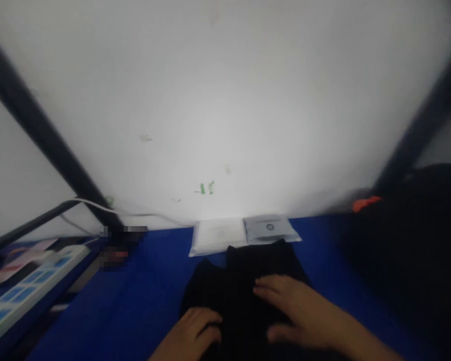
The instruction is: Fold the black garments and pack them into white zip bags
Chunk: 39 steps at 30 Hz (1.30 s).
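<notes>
A black piece of cloth (244,281), perhaps a garment, lies spread on the blue tabletop (150,291) in front of me. My left hand (191,331) rests at its near left edge, fingers slightly bent and the thumb apart from them. Over the right part of the cloth lies my right hand (304,311), with fingers stretched out and the thumb held away. Neither hand visibly grips the fabric. Just beyond the cloth's far edge sit a white flat packet (220,236) and a greyish plastic packet (271,229) with a round dark mark.
A white power strip (37,288) with blue sockets stands at the left, papers behind it. A white cable (135,214) runs along the pale wall (248,110). At the right is a large dark mass (409,260), with an orange-red item (366,203) by it.
</notes>
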Motion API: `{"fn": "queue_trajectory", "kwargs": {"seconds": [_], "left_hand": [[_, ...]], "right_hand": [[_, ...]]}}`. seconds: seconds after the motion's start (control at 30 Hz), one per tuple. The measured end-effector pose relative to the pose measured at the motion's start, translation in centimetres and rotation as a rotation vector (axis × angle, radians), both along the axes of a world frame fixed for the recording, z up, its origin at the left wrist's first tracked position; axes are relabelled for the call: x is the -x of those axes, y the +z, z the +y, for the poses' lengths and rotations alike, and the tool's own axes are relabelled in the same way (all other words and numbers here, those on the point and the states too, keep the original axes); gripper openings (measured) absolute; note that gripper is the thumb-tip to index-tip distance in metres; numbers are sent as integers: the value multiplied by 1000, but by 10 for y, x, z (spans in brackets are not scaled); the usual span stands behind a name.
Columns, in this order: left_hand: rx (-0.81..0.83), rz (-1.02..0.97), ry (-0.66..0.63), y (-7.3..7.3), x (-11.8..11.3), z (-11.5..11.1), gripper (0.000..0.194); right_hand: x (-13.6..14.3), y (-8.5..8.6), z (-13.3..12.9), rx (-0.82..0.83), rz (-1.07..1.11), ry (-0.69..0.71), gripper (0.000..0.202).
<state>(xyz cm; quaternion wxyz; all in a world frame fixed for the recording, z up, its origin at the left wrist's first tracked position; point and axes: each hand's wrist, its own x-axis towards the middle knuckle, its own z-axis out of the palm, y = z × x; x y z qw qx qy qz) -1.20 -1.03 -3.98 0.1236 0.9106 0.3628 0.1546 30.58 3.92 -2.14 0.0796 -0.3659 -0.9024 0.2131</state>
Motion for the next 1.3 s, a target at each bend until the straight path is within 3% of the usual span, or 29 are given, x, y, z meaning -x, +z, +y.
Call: {"fn": "queue_trajectory", "kwargs": {"seconds": [0.07, 0.17, 0.33, 0.53, 0.77, 0.97, 1.17, 1.3], "left_hand": [[-23, 21, -16, -7, 6, -4, 25], [-6, 64, -43, -12, 9, -12, 25], [25, 65, 16, -8, 12, -26, 27], [136, 2, 72, -5, 21, -22, 21], [330, -122, 112, -6, 27, -14, 22], [239, -174, 314, -2, 20, -4, 33], [78, -135, 500, -3, 13, 30, 36], [41, 144, 552, 1, 6, 63, 34]], "right_hand": [[-3, 1, -34, 97, -35, -39, 76], [-19, -6, -61, 100, -113, -190, 72], [-54, -21, -81, 18, -96, -334, 46], [-75, -26, -90, 95, -13, -346, 32], [-74, -19, -83, 231, 70, -355, 30], [-72, -8, -73, 310, 117, -349, 29], [-81, 1, -37, 148, 281, -427, 26], [-83, -13, 11, 4, 376, -517, 24]]}}
